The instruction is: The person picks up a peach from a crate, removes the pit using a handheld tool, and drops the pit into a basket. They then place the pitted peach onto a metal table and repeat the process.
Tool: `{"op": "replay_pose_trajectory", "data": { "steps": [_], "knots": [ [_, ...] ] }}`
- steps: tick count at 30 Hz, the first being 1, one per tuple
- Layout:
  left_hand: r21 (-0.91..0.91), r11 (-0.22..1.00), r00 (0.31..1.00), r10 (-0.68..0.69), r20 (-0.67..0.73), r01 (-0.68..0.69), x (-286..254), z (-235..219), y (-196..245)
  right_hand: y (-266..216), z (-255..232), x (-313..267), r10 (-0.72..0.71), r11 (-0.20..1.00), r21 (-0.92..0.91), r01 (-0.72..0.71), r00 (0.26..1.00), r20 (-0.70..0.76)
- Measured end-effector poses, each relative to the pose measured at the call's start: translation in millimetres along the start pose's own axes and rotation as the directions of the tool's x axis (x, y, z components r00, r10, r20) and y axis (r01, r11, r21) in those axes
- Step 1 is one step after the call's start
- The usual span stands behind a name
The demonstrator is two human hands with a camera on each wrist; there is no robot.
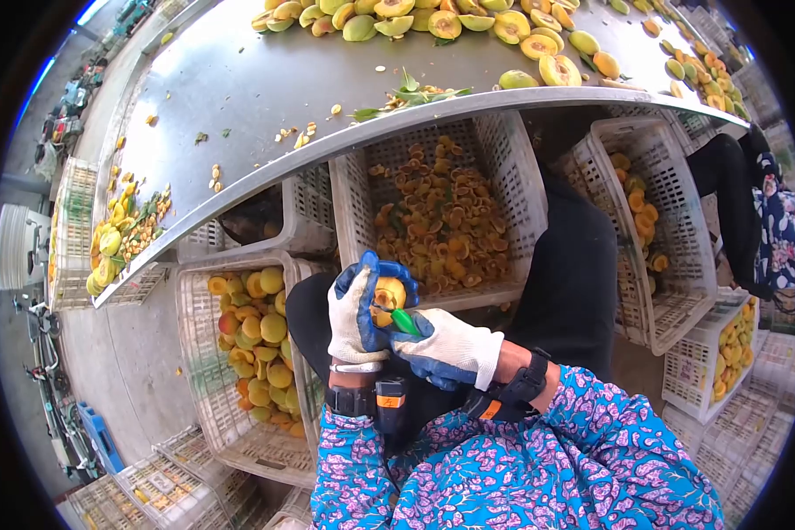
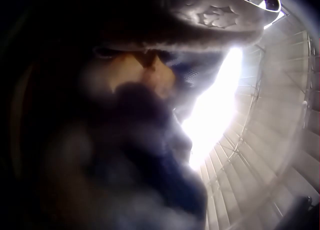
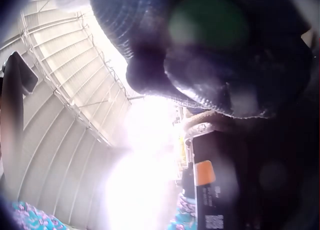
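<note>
The fruit (image 1: 389,291) is a yellow-orange thing, brighter toward the top, with a darker brownish patch low on the side I can see. It's up in front of the lap, over the near edge of a crate (image 1: 353,208) of cut orange pieces. From where I'm sitting, the left hand (image 1: 355,311) has its blue-coated fingers curled round it, so that's a proper hold. The right hand (image 1: 446,346) is wrapped round a green-handled tool (image 1: 405,321) right beside the fruit; I can't tell how far the tip goes in.

Only the head cam gives me the whole layout: halved fruit (image 1: 512,27) on the metal table (image 1: 265,97), with crates underneath. The wrist cams add the ribbed roof (image 2: 272,120), which the head view misses. Left wrist is mostly dark blur, and I can't pick out the grip there. Right wrist shows a square printed code (image 3: 214,221) on the black wrist unit (image 3: 215,155), unreadable from the head cam.
</note>
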State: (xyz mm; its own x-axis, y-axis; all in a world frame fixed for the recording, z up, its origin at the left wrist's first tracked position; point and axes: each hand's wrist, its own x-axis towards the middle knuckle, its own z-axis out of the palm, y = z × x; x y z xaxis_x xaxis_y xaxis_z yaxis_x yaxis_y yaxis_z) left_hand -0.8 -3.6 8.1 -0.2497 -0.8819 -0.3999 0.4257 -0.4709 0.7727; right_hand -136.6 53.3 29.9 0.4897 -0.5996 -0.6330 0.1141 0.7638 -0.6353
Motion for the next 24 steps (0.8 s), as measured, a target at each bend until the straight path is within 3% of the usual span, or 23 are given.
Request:
{"op": "replay_pose_trajectory", "data": {
  "steps": [2, 5, 8, 12, 16, 18, 20, 24],
  "knots": [
    [-0.008, 0.999, 1.0, -0.031, -0.002, 0.031, 1.1, 0.5, -2.4, 11.2, -1.3, 6.5, -0.048, 0.999, -0.017, 0.048, 0.999, -0.022],
    [0.088, 0.996, 0.999, 0.024, 0.041, -0.027, 2.9, -1.8, -5.0, 3.7, -7.1, -1.2, 0.041, 0.99, 0.131, -0.051, 0.996, 0.077],
    [-0.104, 0.993, 0.999, 0.046, -0.018, -0.048, 4.9, 2.7, -10.6, 2.3, 1.1, -4.5, -0.004, 0.955, 0.297, -0.012, 0.999, 0.052],
    [0.064, 0.99, 0.992, 0.128, -0.021, -0.126, 2.2, -1.8, -7.8, 5.2, 7.1, -1.2, -0.025, 0.942, 0.335, 0.005, 0.998, 0.058],
    [0.064, 0.975, 0.973, 0.217, -0.075, -0.212, 3.9, -4.0, -13.8, 2.9, 7.7, 3.1, -0.023, 0.993, 0.113, 0.022, 1.0, 0.007],
    [0.133, 0.961, 0.967, 0.251, -0.041, -0.244, 1.5, -1.4, -11.2, -4.2, 4.9, 1.5, 0.001, 1.0, -0.023, -0.001, 1.0, -0.008],
    [0.217, 0.935, 0.958, 0.287, -0.004, -0.28, 2.4, 0.4, -11.7, 0.3, -0.5, 6.7, 0.031, 0.998, -0.047, -0.031, 1.0, 0.005],
    [0.14, 0.985, 0.995, 0.094, 0.036, -0.098, 3.9, -6.0, -10.0, -1.5, -8.1, 2.0, 0.097, 0.994, 0.041, -0.099, 0.994, 0.053]
  ]
}}
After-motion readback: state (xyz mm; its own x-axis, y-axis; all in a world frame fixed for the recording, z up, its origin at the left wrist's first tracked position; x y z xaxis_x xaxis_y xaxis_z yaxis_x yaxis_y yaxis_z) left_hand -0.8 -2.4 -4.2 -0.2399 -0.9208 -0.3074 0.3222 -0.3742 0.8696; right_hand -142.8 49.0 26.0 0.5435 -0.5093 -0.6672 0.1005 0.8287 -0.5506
